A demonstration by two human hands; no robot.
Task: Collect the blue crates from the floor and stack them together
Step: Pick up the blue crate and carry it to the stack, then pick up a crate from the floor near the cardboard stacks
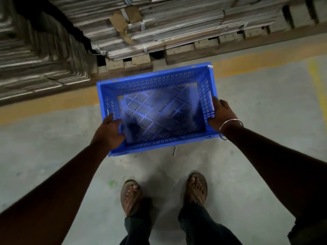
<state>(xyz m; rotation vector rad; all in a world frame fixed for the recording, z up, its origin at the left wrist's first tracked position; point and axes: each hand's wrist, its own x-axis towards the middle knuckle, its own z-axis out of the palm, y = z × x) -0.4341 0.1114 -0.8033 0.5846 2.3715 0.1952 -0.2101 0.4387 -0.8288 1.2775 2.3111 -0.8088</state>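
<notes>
One blue crate (157, 110) with slotted walls and a slotted bottom is held in front of me, above the grey floor, open side up and empty. My left hand (109, 133) grips its left short wall near the close corner, fingers curled over the rim. My right hand (221, 115) clasps the right short wall by the handle slot; a metal bangle sits on that wrist. No other blue crate is in view.
Stacks of flattened cardboard (159, 29) on wooden pallets (203, 50) rise just beyond the crate. More cardboard stacks (35, 59) stand at the left. A yellow floor stripe (247, 61) runs along the pallets. My sandalled feet (164, 193) stand on the concrete below the crate.
</notes>
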